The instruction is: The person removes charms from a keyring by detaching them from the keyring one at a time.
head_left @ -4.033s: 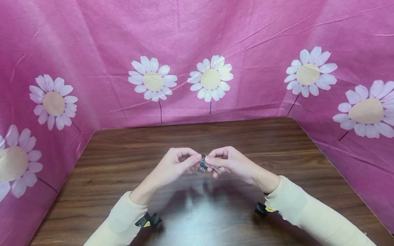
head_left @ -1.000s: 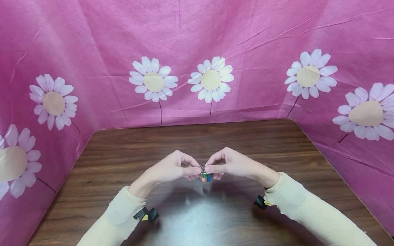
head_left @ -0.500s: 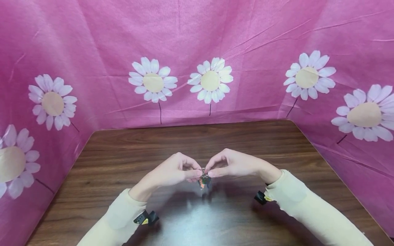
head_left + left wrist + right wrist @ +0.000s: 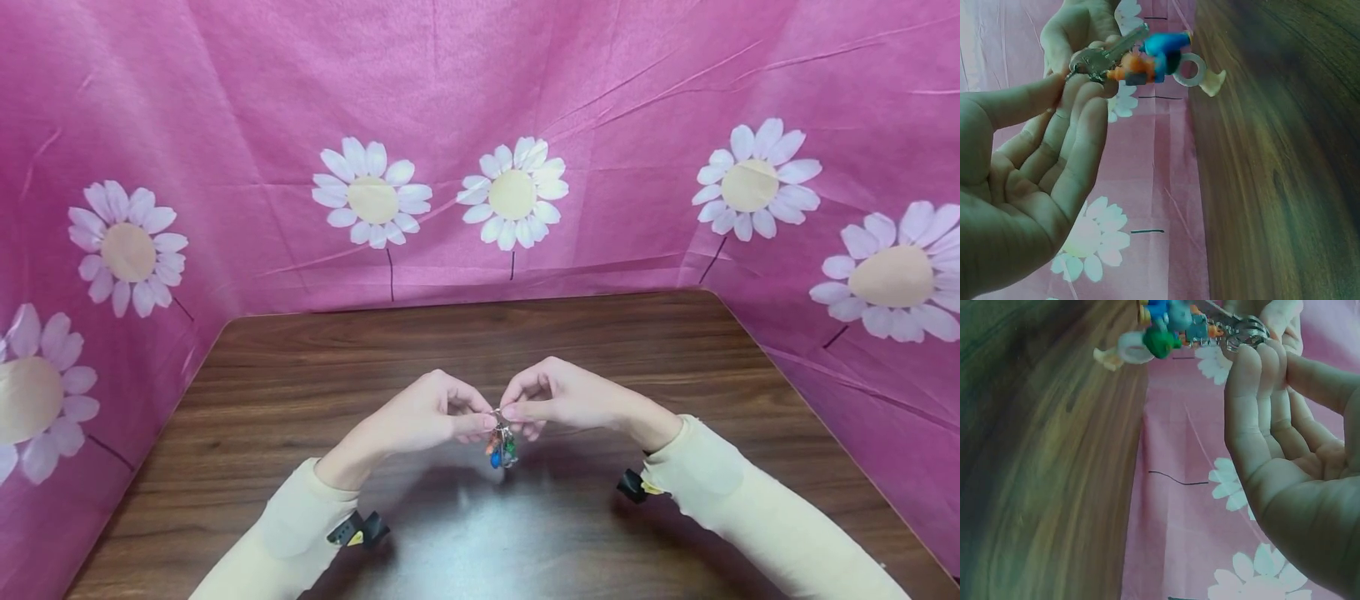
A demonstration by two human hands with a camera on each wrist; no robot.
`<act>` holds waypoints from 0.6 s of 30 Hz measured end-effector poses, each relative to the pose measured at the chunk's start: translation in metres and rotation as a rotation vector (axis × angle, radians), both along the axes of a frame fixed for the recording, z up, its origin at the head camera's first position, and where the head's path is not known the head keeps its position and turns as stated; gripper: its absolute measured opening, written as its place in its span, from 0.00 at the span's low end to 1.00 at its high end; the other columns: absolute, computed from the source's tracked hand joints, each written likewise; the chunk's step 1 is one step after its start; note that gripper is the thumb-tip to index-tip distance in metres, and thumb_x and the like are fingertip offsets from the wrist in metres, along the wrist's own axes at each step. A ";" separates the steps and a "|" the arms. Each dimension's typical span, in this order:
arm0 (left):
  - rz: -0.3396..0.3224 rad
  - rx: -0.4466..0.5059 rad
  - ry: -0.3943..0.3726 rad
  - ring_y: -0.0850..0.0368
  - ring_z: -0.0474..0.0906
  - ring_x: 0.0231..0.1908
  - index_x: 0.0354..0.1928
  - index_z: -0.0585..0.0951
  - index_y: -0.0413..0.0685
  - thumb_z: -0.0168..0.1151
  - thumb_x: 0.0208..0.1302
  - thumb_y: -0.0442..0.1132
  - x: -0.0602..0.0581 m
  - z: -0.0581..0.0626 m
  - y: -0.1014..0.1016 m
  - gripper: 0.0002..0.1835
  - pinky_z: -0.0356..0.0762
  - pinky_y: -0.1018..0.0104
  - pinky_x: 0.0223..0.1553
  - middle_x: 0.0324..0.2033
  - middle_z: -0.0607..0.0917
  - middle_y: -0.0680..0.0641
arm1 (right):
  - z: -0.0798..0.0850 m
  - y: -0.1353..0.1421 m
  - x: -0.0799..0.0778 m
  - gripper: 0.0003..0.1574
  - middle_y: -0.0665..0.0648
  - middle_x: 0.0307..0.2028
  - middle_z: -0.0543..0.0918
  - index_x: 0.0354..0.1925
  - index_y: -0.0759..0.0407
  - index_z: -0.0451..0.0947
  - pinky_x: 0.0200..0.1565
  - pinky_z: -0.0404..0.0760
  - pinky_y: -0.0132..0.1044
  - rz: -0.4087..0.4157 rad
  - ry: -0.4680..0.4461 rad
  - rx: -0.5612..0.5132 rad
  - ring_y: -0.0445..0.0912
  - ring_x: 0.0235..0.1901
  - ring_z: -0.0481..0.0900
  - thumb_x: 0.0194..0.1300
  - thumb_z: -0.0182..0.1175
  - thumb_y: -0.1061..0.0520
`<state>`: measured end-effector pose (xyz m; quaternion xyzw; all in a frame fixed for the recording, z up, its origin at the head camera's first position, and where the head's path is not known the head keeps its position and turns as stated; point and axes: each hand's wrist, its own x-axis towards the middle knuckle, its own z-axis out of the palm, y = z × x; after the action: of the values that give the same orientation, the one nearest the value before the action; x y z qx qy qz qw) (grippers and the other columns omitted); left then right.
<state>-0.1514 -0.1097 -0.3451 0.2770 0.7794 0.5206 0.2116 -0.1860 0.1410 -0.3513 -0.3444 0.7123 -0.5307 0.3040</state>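
Observation:
Over the middle of the table, both hands meet at a metal key ring (image 4: 497,413). My left hand (image 4: 427,414) pinches its left side between thumb and forefinger. Opposite, my right hand (image 4: 570,398) pinches the right side the same way. Below the fingertips dangle small coloured charms (image 4: 496,457) in orange, blue and green. A silver key (image 4: 1099,60) shows beside an orange charm (image 4: 1134,66) in the left wrist view. From the right wrist side I see several metal loops (image 4: 1249,331), a green charm (image 4: 1161,342) and a pale ring-shaped charm (image 4: 1132,349).
A brown wood-grain table (image 4: 300,367) lies under the hands. Pink cloth (image 4: 637,200) with printed white daisies stands around its back and sides. A black wrist device (image 4: 358,529) sits at the left cuff, with another black device (image 4: 636,485) at the right cuff.
Since four seconds ago both hands have come slightly lower with the key ring. The charms have swung and turned, and now hang further below the fingers. Both hands keep their pinch.

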 end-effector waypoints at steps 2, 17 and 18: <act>0.002 0.004 -0.010 0.54 0.87 0.31 0.39 0.89 0.43 0.67 0.68 0.39 0.000 0.000 0.000 0.07 0.86 0.47 0.41 0.32 0.90 0.44 | -0.001 0.000 0.001 0.08 0.66 0.31 0.86 0.43 0.67 0.84 0.37 0.88 0.47 -0.019 -0.029 -0.014 0.45 0.28 0.84 0.71 0.63 0.61; 0.021 0.066 -0.029 0.46 0.87 0.34 0.40 0.89 0.43 0.67 0.69 0.38 0.001 0.002 -0.002 0.07 0.87 0.52 0.40 0.30 0.90 0.45 | -0.011 -0.003 0.005 0.11 0.64 0.34 0.84 0.46 0.67 0.80 0.38 0.88 0.45 -0.095 -0.244 -0.119 0.45 0.30 0.83 0.73 0.61 0.59; 0.019 0.063 -0.032 0.49 0.87 0.33 0.40 0.89 0.42 0.66 0.69 0.38 0.001 0.002 -0.002 0.07 0.87 0.54 0.40 0.30 0.89 0.44 | -0.010 -0.003 0.005 0.11 0.64 0.34 0.85 0.46 0.66 0.80 0.37 0.88 0.45 -0.088 -0.207 -0.094 0.45 0.29 0.82 0.73 0.62 0.58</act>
<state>-0.1501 -0.1118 -0.3429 0.2679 0.7617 0.5513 0.2101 -0.1806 0.1378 -0.3613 -0.2702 0.6658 -0.6090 0.3357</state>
